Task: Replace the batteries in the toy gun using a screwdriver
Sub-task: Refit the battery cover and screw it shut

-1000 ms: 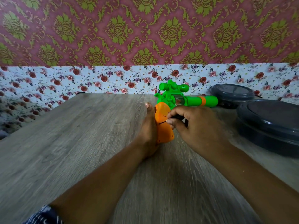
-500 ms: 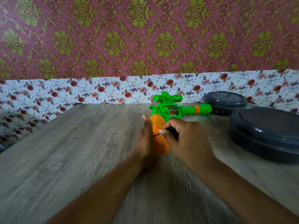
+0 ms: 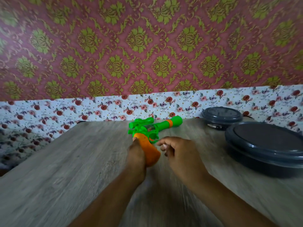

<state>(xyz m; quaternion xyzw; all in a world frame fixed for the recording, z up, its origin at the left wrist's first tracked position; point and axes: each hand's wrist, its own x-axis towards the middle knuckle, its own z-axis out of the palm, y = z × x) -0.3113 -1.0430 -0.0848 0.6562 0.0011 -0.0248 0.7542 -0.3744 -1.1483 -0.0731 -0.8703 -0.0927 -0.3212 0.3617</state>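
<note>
The toy gun (image 3: 148, 129) has a green body, a green scope and barrel with an orange ring, and an orange grip (image 3: 151, 153). It sits mid-table with the barrel pointing right and away. My left hand (image 3: 136, 154) holds the orange grip from its left side. My right hand (image 3: 180, 154) hovers just right of the grip, apart from it, with its fingers curled and thumb near the index finger. The image is blurred, so I cannot tell whether anything is inside that hand. No screwdriver or batteries show.
The grey wooden table (image 3: 65, 169) runs back to a flowered wall. A large dark lidded container (image 3: 265, 145) stands at the right, a smaller one (image 3: 222, 115) behind it. A small dark and metallic item (image 3: 213, 126) lies in front of the smaller one.
My right hand has drawn back from the orange grip to the right, and the dark tool it pressed there is no longer seen. The view has tilted upward.
</note>
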